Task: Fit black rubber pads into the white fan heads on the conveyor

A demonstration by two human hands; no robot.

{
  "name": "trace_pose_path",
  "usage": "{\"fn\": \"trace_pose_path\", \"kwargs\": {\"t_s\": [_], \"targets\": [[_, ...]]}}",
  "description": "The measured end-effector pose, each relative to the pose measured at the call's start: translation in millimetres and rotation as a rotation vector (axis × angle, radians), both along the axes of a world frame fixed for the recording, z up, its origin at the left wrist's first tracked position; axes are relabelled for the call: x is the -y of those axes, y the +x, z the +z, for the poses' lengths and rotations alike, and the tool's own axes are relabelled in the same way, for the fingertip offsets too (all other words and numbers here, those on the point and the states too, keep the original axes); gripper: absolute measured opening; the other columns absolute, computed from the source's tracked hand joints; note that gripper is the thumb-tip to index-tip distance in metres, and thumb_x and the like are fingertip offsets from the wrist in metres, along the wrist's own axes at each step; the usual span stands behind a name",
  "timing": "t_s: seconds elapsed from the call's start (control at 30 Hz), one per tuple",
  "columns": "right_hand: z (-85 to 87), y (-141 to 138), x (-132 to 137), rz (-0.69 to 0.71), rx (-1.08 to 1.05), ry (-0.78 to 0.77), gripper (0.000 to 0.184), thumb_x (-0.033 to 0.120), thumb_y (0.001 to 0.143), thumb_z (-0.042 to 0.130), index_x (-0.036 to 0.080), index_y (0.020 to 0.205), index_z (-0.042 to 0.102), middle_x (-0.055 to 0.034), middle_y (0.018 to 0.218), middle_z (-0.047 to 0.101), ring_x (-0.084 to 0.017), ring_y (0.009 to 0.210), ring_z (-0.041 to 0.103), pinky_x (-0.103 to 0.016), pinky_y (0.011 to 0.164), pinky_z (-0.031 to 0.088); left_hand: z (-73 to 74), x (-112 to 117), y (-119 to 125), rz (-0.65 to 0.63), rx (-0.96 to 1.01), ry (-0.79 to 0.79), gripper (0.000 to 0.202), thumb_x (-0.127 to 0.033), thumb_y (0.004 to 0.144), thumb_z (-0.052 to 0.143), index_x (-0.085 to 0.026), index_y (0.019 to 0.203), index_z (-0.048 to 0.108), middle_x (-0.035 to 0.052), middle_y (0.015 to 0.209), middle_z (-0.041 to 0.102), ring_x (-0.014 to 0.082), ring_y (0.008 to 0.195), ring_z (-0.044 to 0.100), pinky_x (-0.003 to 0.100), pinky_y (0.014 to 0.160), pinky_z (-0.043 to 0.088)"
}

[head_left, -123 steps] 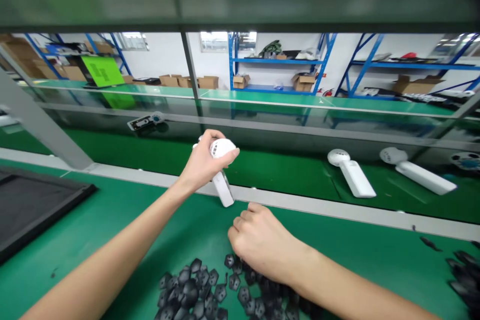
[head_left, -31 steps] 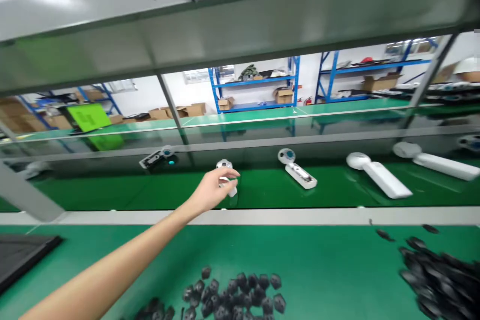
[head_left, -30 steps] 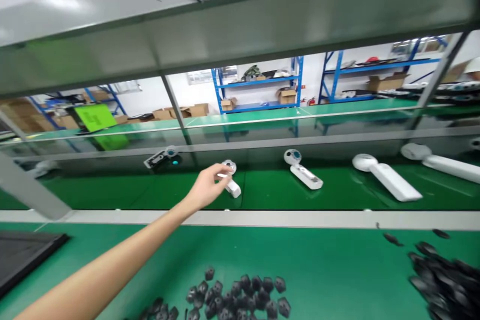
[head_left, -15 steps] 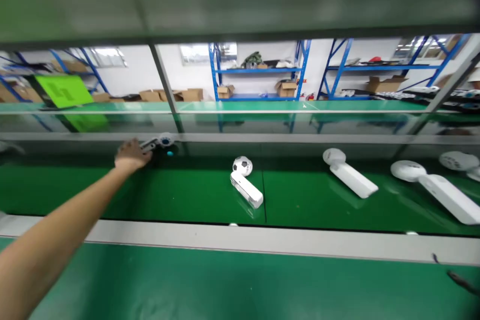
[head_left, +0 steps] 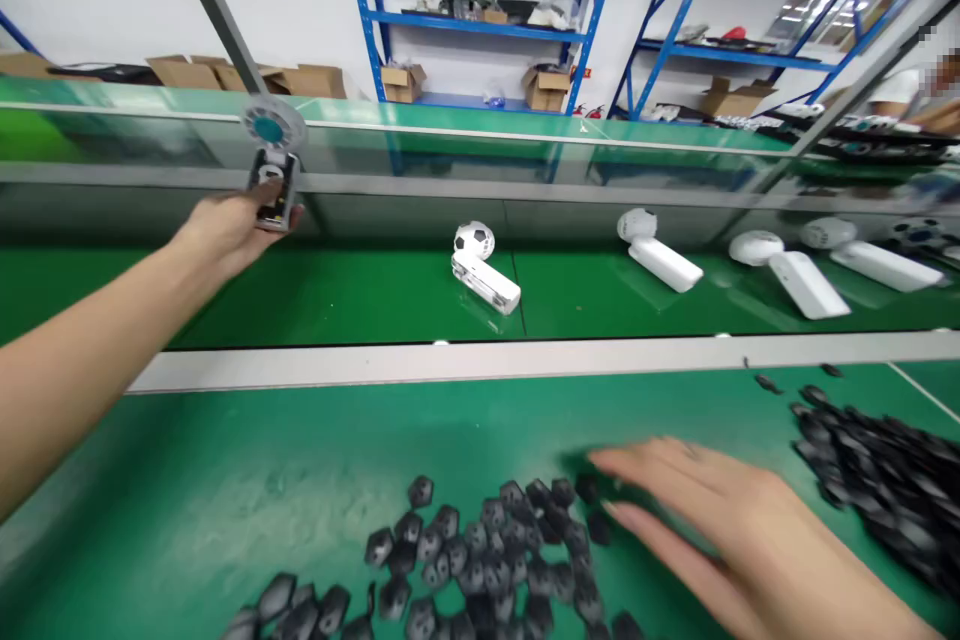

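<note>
Blue shelving point(head_left: 480, 20) and a green conveyor belt point(head_left: 337, 300) are seen beyond the near counter point(head_left: 225, 480). Over the belt's far left an open fan unit point(head_left: 268, 160) is held upright, its handle clenched in the grip of the left hand point(head_left: 229, 232). It is judged best carried by the handle alone, clear of the white fans point(head_left: 484, 270) lying on the belt. The right hand point(head_left: 720, 530), its grip released and flat, is spread at a pile of dark parts point(head_left: 480, 560), with a second pile point(head_left: 885, 480) to the right.

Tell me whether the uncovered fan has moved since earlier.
Yes: upward. The uncovered fan, in the left hand, now rises off the belt, above the far rail.
</note>
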State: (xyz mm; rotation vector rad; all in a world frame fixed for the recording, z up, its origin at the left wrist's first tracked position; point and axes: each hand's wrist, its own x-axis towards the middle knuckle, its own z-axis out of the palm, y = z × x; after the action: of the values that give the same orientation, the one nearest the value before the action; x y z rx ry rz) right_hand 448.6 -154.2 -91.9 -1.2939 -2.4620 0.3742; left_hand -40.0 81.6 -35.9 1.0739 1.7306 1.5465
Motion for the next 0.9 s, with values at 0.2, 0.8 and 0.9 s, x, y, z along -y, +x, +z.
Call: {"fn": "trace_pose_path", "kwargs": {"t_s": [0.2, 0.8, 0.9], "targets": [[32.6, -18.8, -25.9, -0.007, 0.039, -0.286, 0.023, 0.022, 0.105, 0.061, 0.022, 0.123, 0.075, -0.0084, 0.118, 0.079, -0.028, 0.101, 0.077, -0.039, 0.087, 0.061, 13.4, 91.7, 74.2, -0.209, 0.482, 0.053, 0.029, -0.022, 0.089, 0.073, -0.012, 0.113, 0.062, 0.0091, 0.108, 0.07, 0.0195, 0.088, 0.065, 0.041, 0.092, 0.058], [31.4, -39.5, -18.6, -0.062, -0.125, -0.442, 0.012, 0.013, 0.093, 0.077, 0.019, 0.084, 0.071, -0.0019, 0.086, 0.076, -0.019, 0.077, 0.071, -0.028, 0.069, 0.047, 7.8, 124.8, 178.7, -0.54, 0.023, 0.002, 0.059, -0.041, 0.059, 0.095, -0.015, 0.107, 0.073, 0.0115, 0.109, 0.076, 0.0306, 0.1, 0.07, 0.038, 0.084, 0.054], [33.6, -38.0, -21.6, -0.11, -0.298, -0.512, 0.013, 0.009, 0.09, 0.071, 0.019, 0.082, 0.068, -0.0016, 0.079, 0.075, -0.018, 0.075, 0.071, -0.026, 0.068, 0.049, -1.5, 129.7, 181.2, -0.575, -0.064, -0.006, 0.064, -0.048, 0.065, 0.091, -0.015, 0.115, 0.071, 0.0118, 0.11, 0.076, 0.0327, 0.104, 0.07, 0.04, 0.089, 0.054]]}}
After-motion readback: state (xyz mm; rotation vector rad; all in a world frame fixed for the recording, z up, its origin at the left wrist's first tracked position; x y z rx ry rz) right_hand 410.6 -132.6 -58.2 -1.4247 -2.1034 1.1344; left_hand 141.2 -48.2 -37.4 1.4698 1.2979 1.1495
